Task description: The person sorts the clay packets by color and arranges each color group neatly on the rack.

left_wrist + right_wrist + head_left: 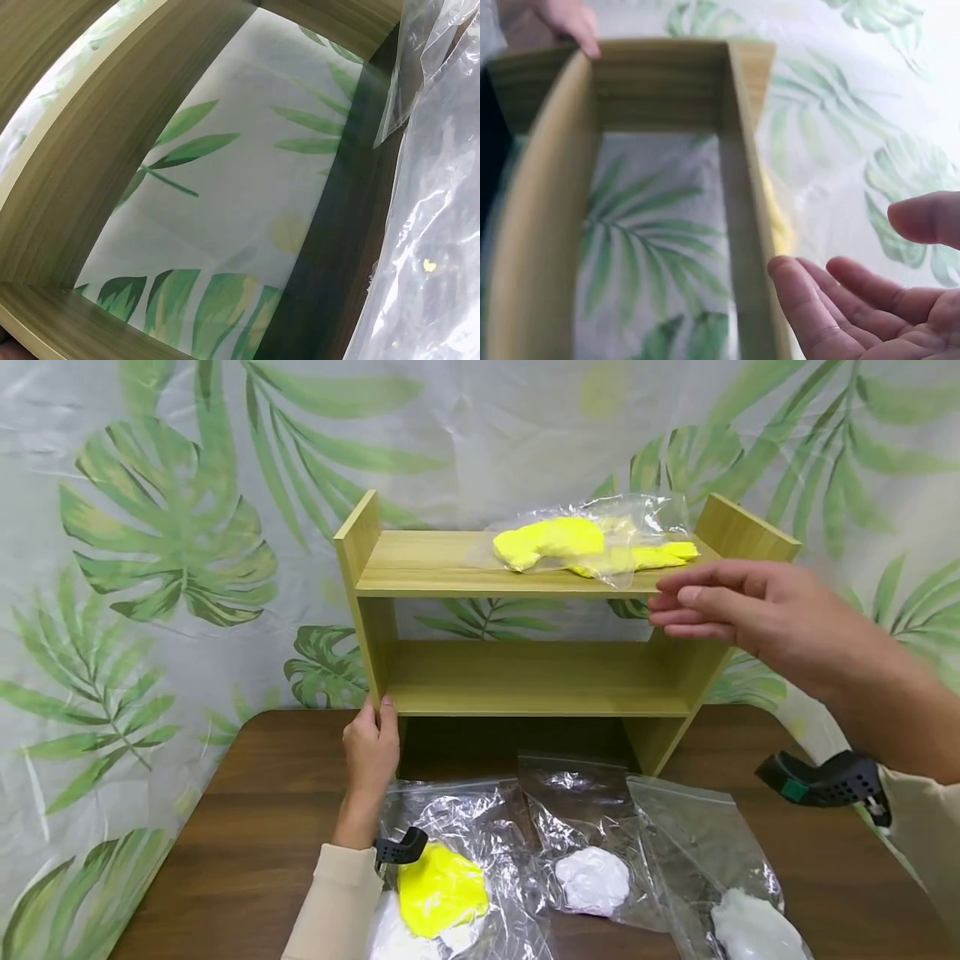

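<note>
A small light-wood shelf (pixel 536 702) with two boards stands on the brown table. My left hand (pixel 372 745) grips the lower edge of its left side panel, thumb on the front and fingers around the outside. My right hand (pixel 738 602) hovers at the right end of the top board, fingers loosely bent, thumb apart from them, with nothing held. On that top board lies a clear plastic bag with bright yellow clay-like lumps (pixel 551 539), just left of my right fingertips. In the right wrist view the open right hand (pixel 870 315) shows beside the board's edge.
Three clear zip bags lie on the table (pixel 217 843) in front of the shelf. The left one holds a yellow lump (pixel 442 889) over white material, the middle one a white lump (pixel 592 881), the right one an off-white lump (pixel 757 927). A leaf-print cloth (pixel 187 527) hangs behind.
</note>
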The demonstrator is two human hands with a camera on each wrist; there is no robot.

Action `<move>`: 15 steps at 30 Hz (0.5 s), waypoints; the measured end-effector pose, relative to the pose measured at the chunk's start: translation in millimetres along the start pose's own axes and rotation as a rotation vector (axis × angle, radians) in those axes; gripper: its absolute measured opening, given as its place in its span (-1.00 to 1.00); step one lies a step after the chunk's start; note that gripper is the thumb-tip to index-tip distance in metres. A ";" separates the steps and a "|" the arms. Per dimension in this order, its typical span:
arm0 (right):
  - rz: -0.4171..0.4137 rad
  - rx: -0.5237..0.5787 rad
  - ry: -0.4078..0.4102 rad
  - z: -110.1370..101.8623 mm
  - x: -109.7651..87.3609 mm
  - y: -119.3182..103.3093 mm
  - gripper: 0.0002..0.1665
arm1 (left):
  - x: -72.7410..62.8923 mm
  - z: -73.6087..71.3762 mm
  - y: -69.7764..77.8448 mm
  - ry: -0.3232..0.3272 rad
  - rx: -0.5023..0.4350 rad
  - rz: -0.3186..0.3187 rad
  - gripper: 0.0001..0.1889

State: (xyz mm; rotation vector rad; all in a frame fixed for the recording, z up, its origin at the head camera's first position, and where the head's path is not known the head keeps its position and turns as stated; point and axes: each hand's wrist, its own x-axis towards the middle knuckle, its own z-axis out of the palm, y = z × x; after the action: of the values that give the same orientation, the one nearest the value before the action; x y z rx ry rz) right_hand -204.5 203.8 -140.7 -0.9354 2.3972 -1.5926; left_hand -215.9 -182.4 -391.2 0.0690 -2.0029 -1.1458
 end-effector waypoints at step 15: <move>0.144 0.235 -0.159 73.6 -28.9 97.7 -0.52 | 1.6 -1.0 -1.7 -0.016 -0.001 -0.007 -0.70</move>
State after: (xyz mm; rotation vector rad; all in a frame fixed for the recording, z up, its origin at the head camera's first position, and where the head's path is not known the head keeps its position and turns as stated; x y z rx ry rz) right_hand -192.5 186.3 -264.5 -0.7929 2.0678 -1.6346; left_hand -216.8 -184.7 -391.2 0.0668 -2.0176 -1.1549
